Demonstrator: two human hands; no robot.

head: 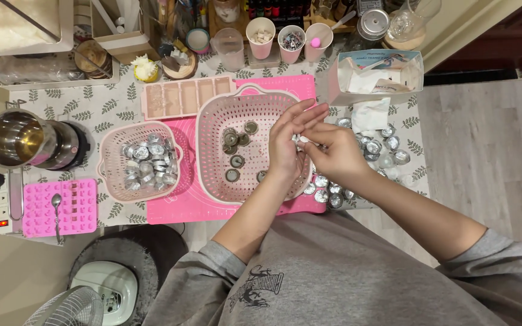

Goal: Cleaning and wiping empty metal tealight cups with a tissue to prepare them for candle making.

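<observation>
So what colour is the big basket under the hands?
Pale pink, perforated; the big basket shows in the head view, on a brighter pink mat.

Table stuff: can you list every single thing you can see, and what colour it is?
big basket: one, pink, table centre
small basket: one, pink, left of it, full of silver cups
loose cups: many, silver, table's right side
mat: one, bright pink, under the big basket
mould tray: one, pink, front left
metal pot: one, silver, far left
paper cups: three, pink, back edge
left hand: open, touching right
right hand: pinching something small, white
</observation>
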